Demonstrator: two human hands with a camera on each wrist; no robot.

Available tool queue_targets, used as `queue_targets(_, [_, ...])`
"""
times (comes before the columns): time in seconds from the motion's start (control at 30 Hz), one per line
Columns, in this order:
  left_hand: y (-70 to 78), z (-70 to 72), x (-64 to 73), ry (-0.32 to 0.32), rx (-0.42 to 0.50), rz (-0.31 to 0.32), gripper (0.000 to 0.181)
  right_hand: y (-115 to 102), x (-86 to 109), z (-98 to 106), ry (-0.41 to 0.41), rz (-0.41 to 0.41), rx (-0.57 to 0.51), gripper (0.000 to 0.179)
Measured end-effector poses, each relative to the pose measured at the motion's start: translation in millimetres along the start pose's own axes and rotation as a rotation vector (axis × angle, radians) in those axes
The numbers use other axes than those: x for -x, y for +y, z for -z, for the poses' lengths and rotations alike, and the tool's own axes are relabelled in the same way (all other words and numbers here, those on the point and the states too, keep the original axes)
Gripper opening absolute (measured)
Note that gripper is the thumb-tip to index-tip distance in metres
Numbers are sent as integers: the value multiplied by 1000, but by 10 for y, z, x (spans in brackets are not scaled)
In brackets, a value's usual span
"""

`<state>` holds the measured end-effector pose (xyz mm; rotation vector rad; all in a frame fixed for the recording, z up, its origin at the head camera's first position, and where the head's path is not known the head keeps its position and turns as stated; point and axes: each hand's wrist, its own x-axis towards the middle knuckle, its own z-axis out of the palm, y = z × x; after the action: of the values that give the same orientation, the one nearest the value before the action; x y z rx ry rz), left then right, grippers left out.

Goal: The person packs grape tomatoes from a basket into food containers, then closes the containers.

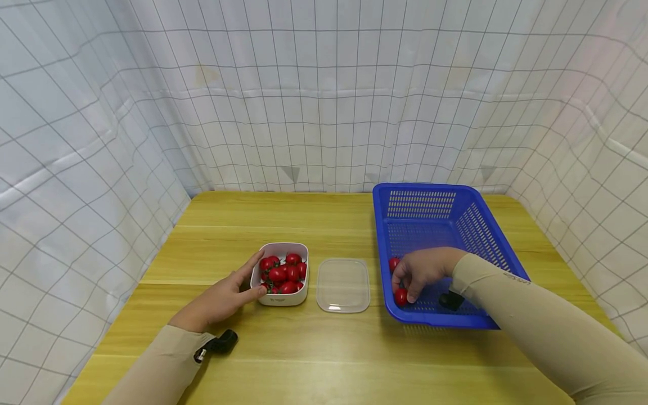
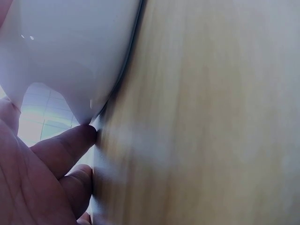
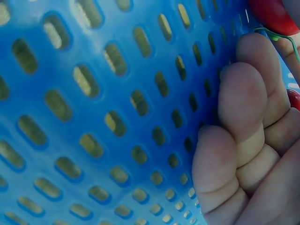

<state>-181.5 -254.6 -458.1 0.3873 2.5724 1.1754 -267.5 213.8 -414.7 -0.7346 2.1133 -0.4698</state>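
Observation:
A white square container [image 1: 288,300] filled with several red cherry tomatoes [image 1: 278,274] stands on the table. My left hand [image 1: 228,295] holds it by its left side, thumb at the front corner and fingers spread along the far side. In the left wrist view, fingertips lie against the glossy container wall [image 2: 70,42] near the table. Inside the blue basket [image 1: 381,236], my right hand [image 1: 425,271] pinches a cherry tomato [image 1: 400,297] at the left wall. In the right wrist view that tomato [image 3: 274,16] has a green stem. Another tomato [image 1: 394,263] lies beside the hand.
Between container and basket, a translucent square lid [image 1: 343,285] lies flat on the wooden table [image 1: 324,354]. The basket has slotted walls and a raised rim. White grid-patterned curtains [image 1: 334,112] enclose the table at the back and sides.

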Motion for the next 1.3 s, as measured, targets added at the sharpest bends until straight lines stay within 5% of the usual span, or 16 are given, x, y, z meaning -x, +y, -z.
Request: queue_targets(1.3, [3, -11, 11, 6, 10, -2, 84, -19, 11, 7, -8, 0, 13, 23])
